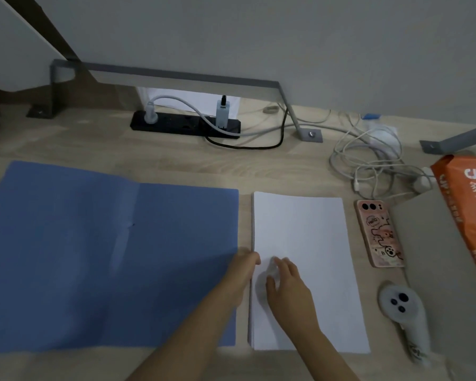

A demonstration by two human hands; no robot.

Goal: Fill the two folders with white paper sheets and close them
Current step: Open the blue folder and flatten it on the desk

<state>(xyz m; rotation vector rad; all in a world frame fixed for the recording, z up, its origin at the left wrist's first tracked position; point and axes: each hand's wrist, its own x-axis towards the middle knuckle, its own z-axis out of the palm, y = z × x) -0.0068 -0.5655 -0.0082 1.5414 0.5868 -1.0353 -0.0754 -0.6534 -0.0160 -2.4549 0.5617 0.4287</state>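
A blue folder (94, 257) lies open and flat on the left of the wooden desk. Right beside it sits a stack of white paper sheets (313, 243). My left hand (242, 273) is at the stack's left edge, fingertips against the side of the sheets. My right hand (286, 292) rests on top of the stack near its left side, fingers spread and pressing on the top sheet. Neither hand holds a sheet clear of the stack. Only one folder is visible.
A phone in a pink case (379, 232) lies right of the stack, a white controller (404, 317) below it. An orange paper pack (470, 210) sits at the far right. A black power strip (184, 123) and tangled white cables (374, 158) lie behind.
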